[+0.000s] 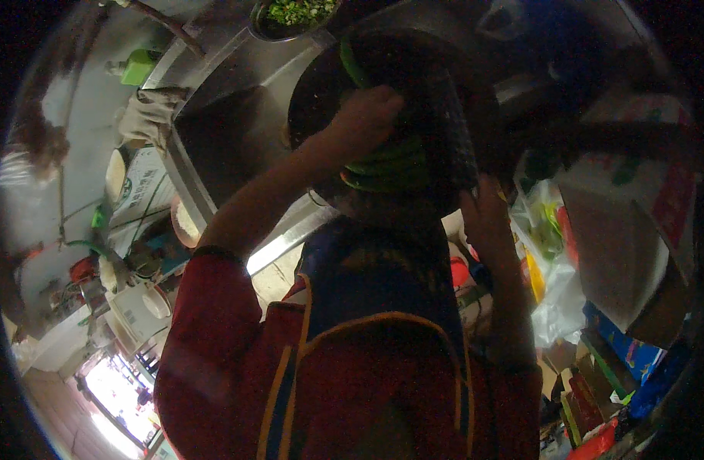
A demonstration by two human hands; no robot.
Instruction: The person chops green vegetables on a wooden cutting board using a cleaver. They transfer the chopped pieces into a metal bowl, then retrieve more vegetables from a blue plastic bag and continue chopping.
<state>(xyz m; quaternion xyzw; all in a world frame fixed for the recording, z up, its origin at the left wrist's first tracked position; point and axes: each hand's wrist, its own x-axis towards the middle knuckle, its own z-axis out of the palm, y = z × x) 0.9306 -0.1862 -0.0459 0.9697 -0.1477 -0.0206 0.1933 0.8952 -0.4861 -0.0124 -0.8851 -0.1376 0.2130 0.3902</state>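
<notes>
In dim light a dark round chopping board lies before me. My left hand is over it, fingers curled at the lower end of a long green vegetable, which points away from me. Just below that hand, several similar green pieces lie side by side near the board's front edge. My right hand is at the board's right side, closed at the near end of a wide dark blade, apparently a cleaver. Its handle is hidden in the hand and shadow.
A bowl of chopped greens stands beyond the board. Left are a metal sink with a cloth over its rim, and a green bottle. Plastic bags and a cardboard box crowd the right.
</notes>
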